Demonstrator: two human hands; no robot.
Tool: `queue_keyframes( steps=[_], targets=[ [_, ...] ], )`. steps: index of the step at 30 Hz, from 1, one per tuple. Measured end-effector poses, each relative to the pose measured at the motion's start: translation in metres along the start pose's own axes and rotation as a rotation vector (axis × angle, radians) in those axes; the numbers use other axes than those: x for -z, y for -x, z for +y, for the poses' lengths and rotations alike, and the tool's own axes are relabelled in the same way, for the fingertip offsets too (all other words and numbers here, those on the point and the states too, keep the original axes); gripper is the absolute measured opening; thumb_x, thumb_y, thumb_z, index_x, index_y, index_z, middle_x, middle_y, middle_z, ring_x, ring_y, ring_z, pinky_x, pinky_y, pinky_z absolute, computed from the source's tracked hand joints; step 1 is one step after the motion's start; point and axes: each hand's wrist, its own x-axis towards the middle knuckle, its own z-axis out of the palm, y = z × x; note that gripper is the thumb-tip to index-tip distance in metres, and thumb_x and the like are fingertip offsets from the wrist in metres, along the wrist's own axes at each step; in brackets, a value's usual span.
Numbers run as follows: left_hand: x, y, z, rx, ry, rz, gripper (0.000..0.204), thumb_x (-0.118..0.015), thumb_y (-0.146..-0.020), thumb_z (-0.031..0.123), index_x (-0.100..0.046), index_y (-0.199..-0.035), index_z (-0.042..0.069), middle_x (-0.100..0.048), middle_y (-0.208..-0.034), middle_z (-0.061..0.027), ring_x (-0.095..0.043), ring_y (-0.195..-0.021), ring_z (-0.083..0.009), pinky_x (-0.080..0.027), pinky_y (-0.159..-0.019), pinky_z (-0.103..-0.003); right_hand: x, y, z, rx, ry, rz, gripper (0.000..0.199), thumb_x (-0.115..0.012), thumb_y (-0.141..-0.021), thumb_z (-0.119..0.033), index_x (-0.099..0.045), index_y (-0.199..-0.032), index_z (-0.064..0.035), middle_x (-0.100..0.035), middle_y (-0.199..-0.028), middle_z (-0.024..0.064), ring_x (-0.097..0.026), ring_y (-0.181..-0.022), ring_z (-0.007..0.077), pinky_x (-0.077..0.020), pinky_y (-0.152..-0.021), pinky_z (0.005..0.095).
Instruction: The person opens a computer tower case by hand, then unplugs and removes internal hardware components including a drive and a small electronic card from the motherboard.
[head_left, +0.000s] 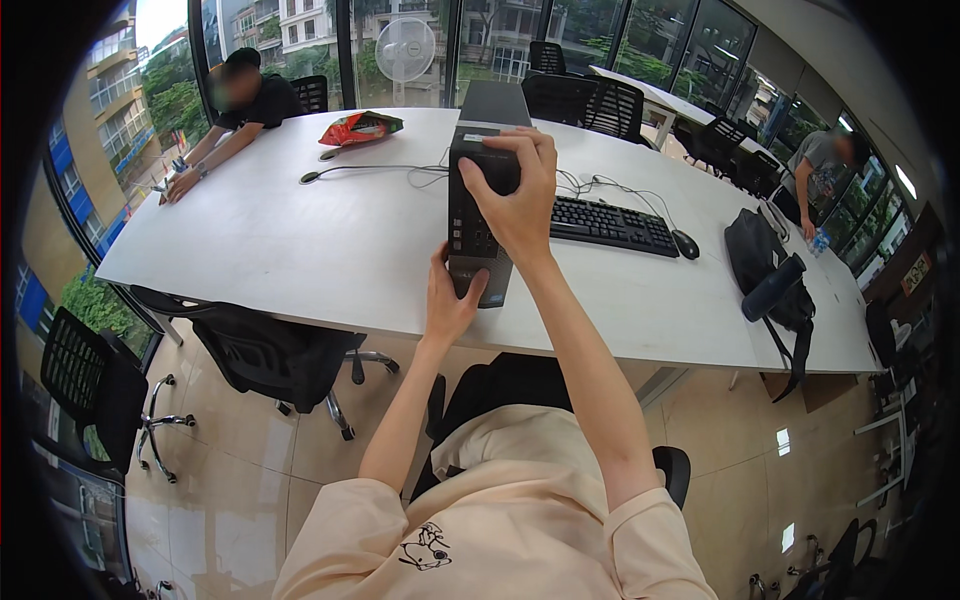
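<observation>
A black desktop computer tower [496, 108] stands upright at the near side of the white table [260, 240], its front panel facing me. My right hand [515, 190] is closed round the upper part of the case, thumb on the left of the front and fingers over the top right. Lower down, my left hand [456, 300] grips the bottom left corner, its thumb on the front. Just right of the tower lies a black keyboard [620, 226], with a black mouse [686, 244] beside it. Cables [370, 168] run behind the tower.
A red and green bag [360, 128] lies farther back. At the right are a black backpack [755, 260] and a dark bottle [773, 287]. One person [255, 100] sits at the far left; another [815, 175] stands far right. An office chair [265, 345] touches the near edge.
</observation>
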Motion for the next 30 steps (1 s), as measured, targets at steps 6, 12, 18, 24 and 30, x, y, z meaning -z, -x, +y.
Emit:
queue_keyframes(
  steps=[6, 12, 18, 24, 30],
  targets=[
    [-0.001, -0.001, 0.000, -0.030, -0.001, 0.012, 0.075, -0.076, -0.095, 0.034, -0.036, -0.149, 0.001, -0.055, -0.140, -0.0250, -0.057, -0.126, -0.0394, -0.045, -0.107, -0.047, 0.010, 0.003, 0.016, 0.130, -0.041, -0.084, 0.039, -0.087, -0.080, -0.016, -0.071, -0.113, -0.0060, -0.057, -0.126, 0.0119, -0.055, -0.129, 0.0310, -0.0477, -0.109, 0.0421],
    [0.003, 0.001, -0.001, -0.007, -0.028, 0.006, 0.076, -0.076, -0.096, 0.035, -0.036, -0.151, 0.001, -0.055, -0.140, -0.0247, -0.057, -0.127, -0.0386, -0.045, -0.107, -0.046, 0.005, 0.007, 0.015, 0.119, -0.057, -0.068, 0.044, -0.088, -0.079, -0.017, -0.070, -0.118, -0.0077, -0.054, -0.129, 0.0116, -0.052, -0.135, 0.0335, -0.0467, -0.111, 0.0439],
    [0.009, 0.005, -0.008, 0.070, 0.069, -0.069, 0.077, -0.074, -0.099, 0.030, -0.033, -0.157, 0.000, -0.055, -0.144, -0.0250, -0.054, -0.135, -0.0367, -0.044, -0.111, -0.044, -0.008, 0.033, -0.008, 0.115, 0.099, -0.010, 0.102, -0.091, -0.074, -0.021, -0.034, -0.156, -0.0030, -0.033, -0.156, 0.0240, -0.036, -0.146, 0.0443, -0.0409, -0.116, 0.0509],
    [0.014, -0.002, -0.015, 0.065, 0.223, -0.003, 0.058, -0.047, -0.111, 0.040, -0.047, -0.152, -0.002, -0.055, -0.152, -0.0191, -0.052, -0.139, -0.0309, -0.042, -0.114, -0.043, -0.013, 0.050, -0.010, -0.042, 0.255, -0.045, 0.128, -0.093, -0.070, -0.024, -0.009, -0.164, 0.0019, -0.018, -0.163, 0.0319, -0.024, -0.152, 0.0505, -0.0369, -0.119, 0.0540],
    [0.017, -0.011, -0.010, 0.276, 0.424, 0.107, 0.051, -0.040, -0.111, 0.033, -0.057, -0.145, -0.002, -0.063, -0.143, -0.0148, -0.056, -0.136, -0.0253, -0.042, -0.111, -0.040, -0.023, 0.050, -0.011, -0.102, 0.321, -0.004, 0.123, -0.087, -0.070, -0.017, -0.008, -0.163, 0.0028, -0.026, -0.155, 0.0316, -0.034, -0.142, 0.0496, -0.0416, -0.113, 0.0541]
  ],
)
